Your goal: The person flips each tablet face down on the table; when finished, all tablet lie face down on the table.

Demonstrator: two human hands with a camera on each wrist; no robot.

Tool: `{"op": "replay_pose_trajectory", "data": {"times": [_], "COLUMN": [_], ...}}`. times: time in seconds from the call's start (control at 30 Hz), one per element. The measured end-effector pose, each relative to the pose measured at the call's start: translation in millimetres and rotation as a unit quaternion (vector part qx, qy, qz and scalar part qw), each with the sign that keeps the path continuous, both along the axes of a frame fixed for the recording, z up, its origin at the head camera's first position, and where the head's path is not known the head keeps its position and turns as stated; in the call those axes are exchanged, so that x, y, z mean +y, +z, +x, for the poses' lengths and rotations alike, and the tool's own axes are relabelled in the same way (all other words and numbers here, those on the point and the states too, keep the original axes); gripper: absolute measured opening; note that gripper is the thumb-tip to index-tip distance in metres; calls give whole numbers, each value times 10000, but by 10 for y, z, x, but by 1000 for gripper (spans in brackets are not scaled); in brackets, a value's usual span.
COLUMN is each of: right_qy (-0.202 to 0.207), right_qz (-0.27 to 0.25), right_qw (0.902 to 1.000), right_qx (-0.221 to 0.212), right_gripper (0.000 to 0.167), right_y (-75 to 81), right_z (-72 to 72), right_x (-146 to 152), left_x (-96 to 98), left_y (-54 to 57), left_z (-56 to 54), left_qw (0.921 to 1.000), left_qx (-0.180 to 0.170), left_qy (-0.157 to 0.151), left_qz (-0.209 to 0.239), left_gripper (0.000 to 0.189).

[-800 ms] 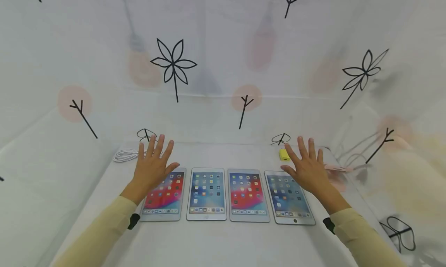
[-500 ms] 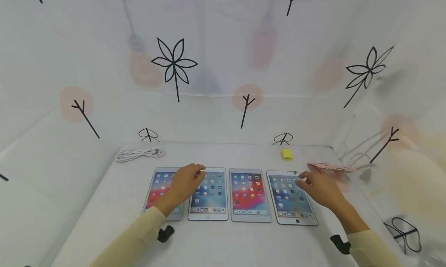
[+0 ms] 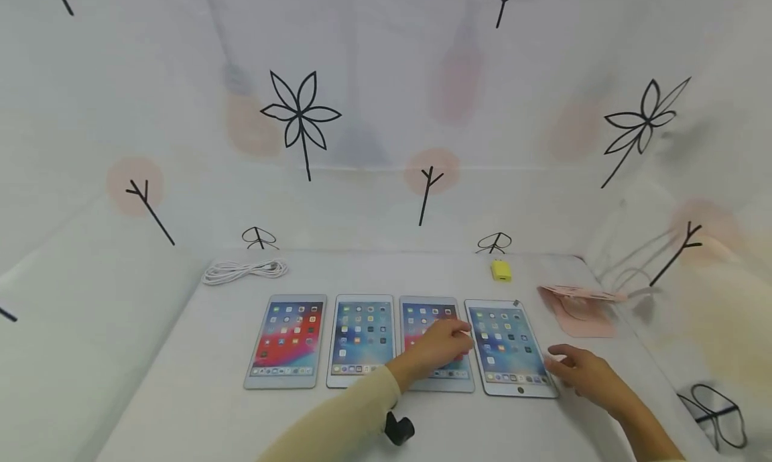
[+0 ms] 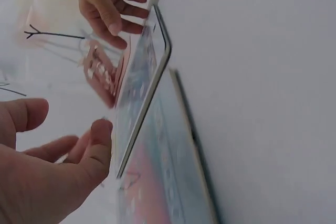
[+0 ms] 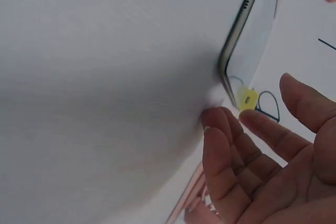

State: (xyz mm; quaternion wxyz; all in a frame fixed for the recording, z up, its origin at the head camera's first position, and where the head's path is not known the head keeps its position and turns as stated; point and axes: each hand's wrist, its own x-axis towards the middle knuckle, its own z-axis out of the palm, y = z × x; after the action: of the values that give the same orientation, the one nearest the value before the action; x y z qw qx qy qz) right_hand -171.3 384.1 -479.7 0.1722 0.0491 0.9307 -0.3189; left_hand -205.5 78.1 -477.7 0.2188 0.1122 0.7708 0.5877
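Observation:
Several white-framed tablets lie face up in a row, screens lit. My left hand [image 3: 437, 347] reaches over the lower part of the third tablet [image 3: 425, 311], its fingertips at the left edge of the rightmost tablet [image 3: 506, 344]. Beside that tablet's lower right edge is my right hand [image 3: 585, 375], fingers loosely bent. In the left wrist view, thumb and fingers of the left hand [image 4: 63, 171] are apart with nothing between them. The right wrist view has the right hand [image 5: 268, 166] near a corner of the rightmost tablet [image 5: 252, 35], holding nothing.
A coiled white cable [image 3: 241, 271] lies at the back left of the white table [image 3: 199, 355]. Toward the back right are a yellow charger plug [image 3: 500, 270] and a pink folded stand [image 3: 582, 314]. Patterned white cloth [image 3: 374, 207] rises behind the table.
Both hands were spread and raised over the outer tablets. The left hand has moved right across the row to the rightmost tablet; the right hand has come down and nearer along its right side.

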Motion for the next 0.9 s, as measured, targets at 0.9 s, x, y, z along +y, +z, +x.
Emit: {"op": "replay_pose_trajectory", "data": {"times": [0.9], "right_qy": [-1703], "right_qz": [-3918], "right_qw": [9001], "right_qx": [-858], "right_gripper": [24], "right_y": [-154], "right_z": [262], "right_x": [190], "left_x": [344], "left_y": [18], "left_z": [-12], "left_qw": [9379], "left_qx": [-2518], "left_qy": [539], "left_qz": [2325], "left_gripper": [66]}}
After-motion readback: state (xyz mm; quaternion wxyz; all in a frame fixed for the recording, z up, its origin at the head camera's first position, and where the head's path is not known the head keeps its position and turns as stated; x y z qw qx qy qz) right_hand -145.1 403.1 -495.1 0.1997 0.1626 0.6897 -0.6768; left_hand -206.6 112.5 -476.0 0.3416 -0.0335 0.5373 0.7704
